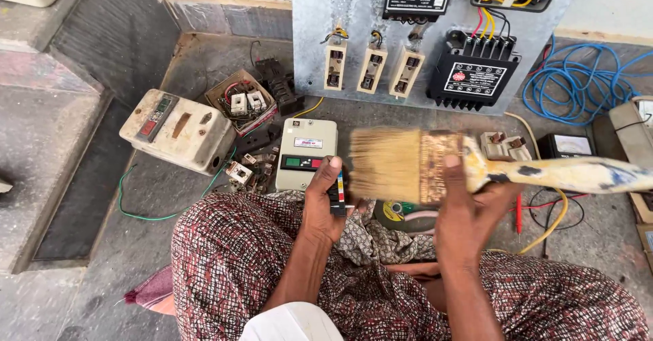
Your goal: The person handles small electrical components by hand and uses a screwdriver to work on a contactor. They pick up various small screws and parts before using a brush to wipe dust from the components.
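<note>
The person sits on the floor [109,246] with knees up under a patterned cloth [224,246]; the left hand [325,205] is closed around a small dark device [338,195] with coloured marks, held just left of the brush; the right hand [469,201] grips a wide paintbrush [408,165] by its ferrule, bristles pointing left toward that device, paint-stained handle running right; just beyond the brush lies a pale green starter box [306,152]; left of it a cream switch box [178,131]; farther off leans a grey metal panel [313,35] carrying fuses and black units; right of the brush, coiled blue cable [578,86].
</note>
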